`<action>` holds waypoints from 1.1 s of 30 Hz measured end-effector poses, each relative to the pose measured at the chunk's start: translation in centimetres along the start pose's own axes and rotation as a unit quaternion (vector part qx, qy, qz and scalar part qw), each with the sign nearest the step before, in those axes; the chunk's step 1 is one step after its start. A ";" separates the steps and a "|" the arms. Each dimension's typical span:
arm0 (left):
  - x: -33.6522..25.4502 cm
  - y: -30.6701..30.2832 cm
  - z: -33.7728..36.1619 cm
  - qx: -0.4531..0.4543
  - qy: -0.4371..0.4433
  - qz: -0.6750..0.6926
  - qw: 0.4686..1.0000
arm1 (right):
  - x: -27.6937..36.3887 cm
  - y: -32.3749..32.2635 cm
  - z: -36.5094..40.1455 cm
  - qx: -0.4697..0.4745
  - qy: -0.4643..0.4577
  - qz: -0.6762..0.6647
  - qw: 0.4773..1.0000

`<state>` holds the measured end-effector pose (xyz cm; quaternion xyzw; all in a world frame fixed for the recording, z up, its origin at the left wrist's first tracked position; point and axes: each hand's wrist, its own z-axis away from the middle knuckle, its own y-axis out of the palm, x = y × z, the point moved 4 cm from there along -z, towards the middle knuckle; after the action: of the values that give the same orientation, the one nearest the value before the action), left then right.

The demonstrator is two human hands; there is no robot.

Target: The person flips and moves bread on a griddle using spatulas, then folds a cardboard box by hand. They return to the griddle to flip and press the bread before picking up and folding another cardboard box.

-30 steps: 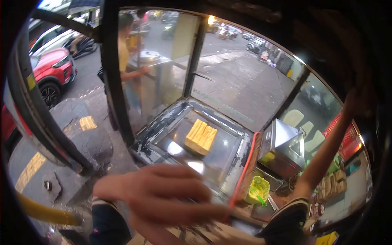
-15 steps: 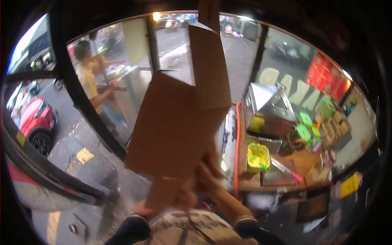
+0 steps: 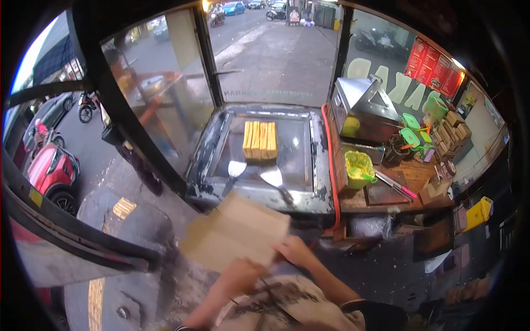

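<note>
Cardboard (image 3: 237,229), opened out and partly blurred, spans my grip at a street stall, left hand (image 3: 243,276) closed on its near edge, right hand (image 3: 296,252) on the near right corner. Its far edge reaches close to two spatulas (image 3: 272,177) on the griddle (image 3: 299,165); a forward swing, I judge, could knock one loose. Beyond them sit yellow slices (image 3: 259,139); farther off, the street (image 3: 276,71).

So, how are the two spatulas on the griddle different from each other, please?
The left spatula has its handle slanting down to the left; the right spatula has its handle slanting down to the right. The left spatula's blade looks narrower than the right spatula's. Both have a pale, flat blade at the far end.
</note>
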<state>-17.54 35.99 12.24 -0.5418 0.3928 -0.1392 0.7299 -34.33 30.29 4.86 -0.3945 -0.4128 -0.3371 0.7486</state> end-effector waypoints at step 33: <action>4.8 28.3 3.8 0.055 -0.252 0.559 0.788 | -17.4 12.0 5.7 -0.081 0.187 -0.269 0.941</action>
<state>-17.96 46.18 -14.90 -0.2024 0.4213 0.4132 0.7815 -33.92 43.90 -12.25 -0.2580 -0.3273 -0.6257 0.6594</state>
